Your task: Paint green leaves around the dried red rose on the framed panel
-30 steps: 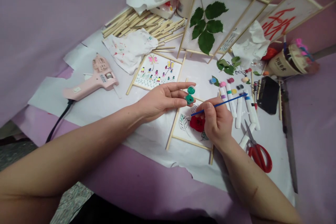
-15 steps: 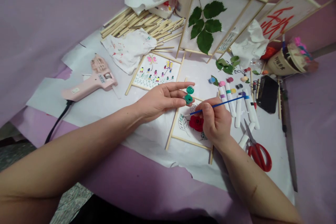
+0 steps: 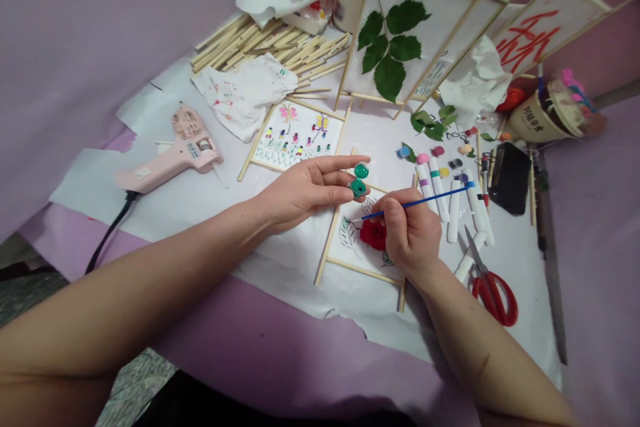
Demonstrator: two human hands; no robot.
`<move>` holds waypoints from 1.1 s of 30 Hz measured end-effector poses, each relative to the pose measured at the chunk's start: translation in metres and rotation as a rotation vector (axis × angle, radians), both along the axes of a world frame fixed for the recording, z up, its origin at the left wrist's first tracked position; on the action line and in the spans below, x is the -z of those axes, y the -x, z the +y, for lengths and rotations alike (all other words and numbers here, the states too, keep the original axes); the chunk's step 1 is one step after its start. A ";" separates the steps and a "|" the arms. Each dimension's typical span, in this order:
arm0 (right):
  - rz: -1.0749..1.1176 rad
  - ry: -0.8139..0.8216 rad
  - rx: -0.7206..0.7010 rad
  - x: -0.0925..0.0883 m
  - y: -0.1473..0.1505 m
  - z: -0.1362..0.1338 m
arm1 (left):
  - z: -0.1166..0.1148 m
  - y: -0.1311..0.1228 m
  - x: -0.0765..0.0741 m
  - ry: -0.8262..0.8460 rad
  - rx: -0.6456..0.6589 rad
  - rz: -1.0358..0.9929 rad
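Note:
Between the thumb and fingers of my left hand (image 3: 315, 190) is a small open paint pot (image 3: 359, 187) of green paint, its lid flipped up. My right hand (image 3: 413, 230) is closed around a thin blue paintbrush (image 3: 423, 200). The brush's tip points left, at an outlined leaf on a stick-framed picture (image 3: 349, 250); whether it touches the surface I cannot tell. A red flower (image 3: 373, 234) is painted in the middle of that picture, partly covered by my right hand. The leaf beside it has a little green at its top.
A pink glue gun (image 3: 173, 157) lies at left, its cord running off the table. Red-handled scissors (image 3: 495, 297), white markers (image 3: 453, 213) and a black phone (image 3: 510, 179) are at right. Behind stand a framed leaf panel (image 3: 370, 77), loose sticks (image 3: 240, 43) and a paper cup (image 3: 535, 117).
Hardly anything differs. The brush tip has shifted very slightly by the leaf, while my left hand keeps the paint pot in the same place.

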State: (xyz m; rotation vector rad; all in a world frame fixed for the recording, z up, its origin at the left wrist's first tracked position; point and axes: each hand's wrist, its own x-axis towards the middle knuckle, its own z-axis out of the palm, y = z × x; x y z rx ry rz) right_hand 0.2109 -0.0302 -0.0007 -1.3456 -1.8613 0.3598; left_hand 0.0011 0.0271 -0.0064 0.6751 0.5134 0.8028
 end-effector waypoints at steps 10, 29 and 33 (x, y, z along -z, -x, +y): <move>-0.016 -0.049 0.001 0.000 -0.001 -0.001 | 0.001 0.000 0.000 -0.004 -0.011 0.017; -0.056 -0.155 -0.177 0.002 -0.002 -0.002 | 0.000 0.000 0.000 -0.004 -0.017 0.021; -0.010 -0.178 -0.174 0.002 -0.002 -0.002 | 0.000 0.000 0.001 -0.012 -0.009 0.011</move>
